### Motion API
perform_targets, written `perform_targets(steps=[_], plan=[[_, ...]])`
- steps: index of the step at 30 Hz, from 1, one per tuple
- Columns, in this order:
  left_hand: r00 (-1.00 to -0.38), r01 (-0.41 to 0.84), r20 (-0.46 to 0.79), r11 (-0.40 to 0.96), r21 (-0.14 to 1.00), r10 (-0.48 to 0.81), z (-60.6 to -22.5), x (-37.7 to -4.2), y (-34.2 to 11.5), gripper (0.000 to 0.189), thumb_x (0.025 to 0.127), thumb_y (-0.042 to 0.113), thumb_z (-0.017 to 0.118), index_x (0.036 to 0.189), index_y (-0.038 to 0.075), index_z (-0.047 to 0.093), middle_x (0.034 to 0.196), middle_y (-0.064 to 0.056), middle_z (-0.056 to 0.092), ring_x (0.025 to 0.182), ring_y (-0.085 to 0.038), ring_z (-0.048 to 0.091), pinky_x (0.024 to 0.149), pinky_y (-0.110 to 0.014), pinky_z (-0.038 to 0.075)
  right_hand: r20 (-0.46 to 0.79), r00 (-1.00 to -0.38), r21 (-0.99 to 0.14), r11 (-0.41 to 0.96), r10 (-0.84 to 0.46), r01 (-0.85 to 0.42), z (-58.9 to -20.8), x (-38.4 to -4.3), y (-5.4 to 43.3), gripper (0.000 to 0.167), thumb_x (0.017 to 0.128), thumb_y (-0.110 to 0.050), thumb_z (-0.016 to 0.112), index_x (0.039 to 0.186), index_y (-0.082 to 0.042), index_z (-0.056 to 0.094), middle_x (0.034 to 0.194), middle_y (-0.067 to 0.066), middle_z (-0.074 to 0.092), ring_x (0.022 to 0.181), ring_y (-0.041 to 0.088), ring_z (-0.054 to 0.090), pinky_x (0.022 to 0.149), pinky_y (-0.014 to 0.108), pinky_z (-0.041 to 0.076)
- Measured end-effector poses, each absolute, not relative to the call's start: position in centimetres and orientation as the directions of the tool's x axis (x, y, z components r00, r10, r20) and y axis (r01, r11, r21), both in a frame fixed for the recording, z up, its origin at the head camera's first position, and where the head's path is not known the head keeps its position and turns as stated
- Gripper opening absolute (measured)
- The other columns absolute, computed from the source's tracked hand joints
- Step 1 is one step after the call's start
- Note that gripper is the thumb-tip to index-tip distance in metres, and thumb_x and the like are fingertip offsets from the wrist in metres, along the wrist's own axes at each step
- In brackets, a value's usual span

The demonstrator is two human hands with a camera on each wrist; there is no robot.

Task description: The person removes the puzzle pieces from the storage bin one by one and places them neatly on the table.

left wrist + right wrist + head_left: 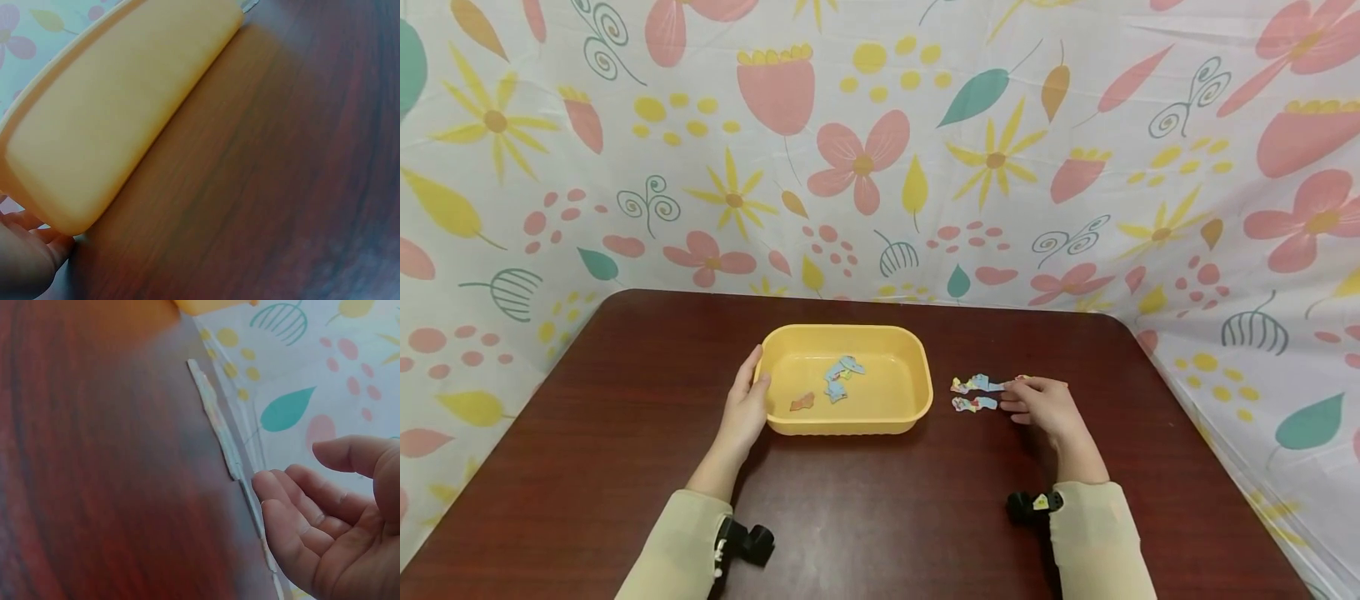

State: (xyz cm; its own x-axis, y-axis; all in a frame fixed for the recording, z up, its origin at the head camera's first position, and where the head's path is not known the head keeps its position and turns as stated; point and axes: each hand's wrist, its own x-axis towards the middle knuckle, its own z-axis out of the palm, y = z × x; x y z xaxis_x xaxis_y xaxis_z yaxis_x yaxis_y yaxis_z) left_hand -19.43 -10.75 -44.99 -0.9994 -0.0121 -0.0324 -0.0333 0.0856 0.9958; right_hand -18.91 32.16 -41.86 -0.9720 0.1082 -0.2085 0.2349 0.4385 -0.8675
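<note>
At the left end of a yellow plastic tray (850,427), my left hand (745,408) holds the side, with the thumb at the rim and the fingers along the outer wall. In the left wrist view, fingertips (59,240) lie against the tray's lower corner. Inside the tray are several blue puzzle pieces (836,390) and a brown piece (802,402). My right hand (1048,408) is over flat, colourful puzzle pieces (976,404) right of the tray. Its thumb and fingers are apart in the right wrist view, fingertips beside a row of pieces (219,428), nothing between them.
Everything rests on a dark reddish-brown table (880,508) with rounded far corners. A white cloth (865,233) printed with flowers and leaves hangs behind it and along the sides. Black wrist cameras (758,544) are strapped over both pale sleeves (1101,542).
</note>
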Motion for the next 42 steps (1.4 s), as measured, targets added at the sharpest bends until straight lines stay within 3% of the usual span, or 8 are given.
perform_targets(steps=[11,24,33,42], plan=[[-0.999,-0.034,-0.033,0.061,0.998,-0.007,-45.2,-19.5,-10.7,0.052,0.103,0.017,0.032,0.153,0.021,0.018,0.158,-0.006,0.014,0.139,-0.031,0.027,0.110,-0.049,0.030,-0.138,-0.989,-0.904,0.401,0.058,0.150,-40.9,-18.8,31.2,0.053,0.098,-0.033,0.049,0.130,0.009,0.050,0.120,0.026,0.060,0.090,0.012,0.068,0.078,0.032,0.056],[-0.999,-0.034,-0.033,0.063,0.997,-0.012,-45.4,-19.5,-10.6,0.052,0.103,0.018,0.034,0.152,0.022,0.019,0.158,-0.007,0.015,0.138,-0.032,0.029,0.110,-0.050,0.030,-0.079,-0.996,-0.925,0.376,-0.037,0.060,-40.1,-19.8,27.7,0.054,0.095,-0.038,0.054,0.125,0.006,0.054,0.119,0.027,0.060,0.100,0.027,0.066,0.084,0.039,0.054],[-0.999,-0.027,-0.024,0.075,0.997,-0.036,-45.4,-19.5,-10.6,0.050,0.103,0.018,0.034,0.152,0.022,0.022,0.158,-0.006,0.018,0.139,-0.030,0.027,0.110,-0.048,0.029,-0.008,-0.997,-0.941,0.339,-0.072,-0.017,-38.8,-19.9,24.6,0.042,0.094,-0.031,0.058,0.116,0.005,0.060,0.106,0.021,0.067,0.087,0.017,0.070,0.081,0.042,0.055],[-0.999,-0.020,-0.017,0.074,0.997,-0.035,-45.5,-19.6,-10.5,0.051,0.103,0.016,0.034,0.151,0.020,0.022,0.158,-0.005,0.018,0.141,-0.028,0.023,0.111,-0.048,0.027,0.019,-0.989,-0.934,0.351,-0.146,-0.070,-37.4,-20.7,21.1,0.042,0.093,-0.030,0.060,0.114,0.007,0.061,0.101,0.023,0.067,0.089,0.026,0.069,0.080,0.040,0.056]])
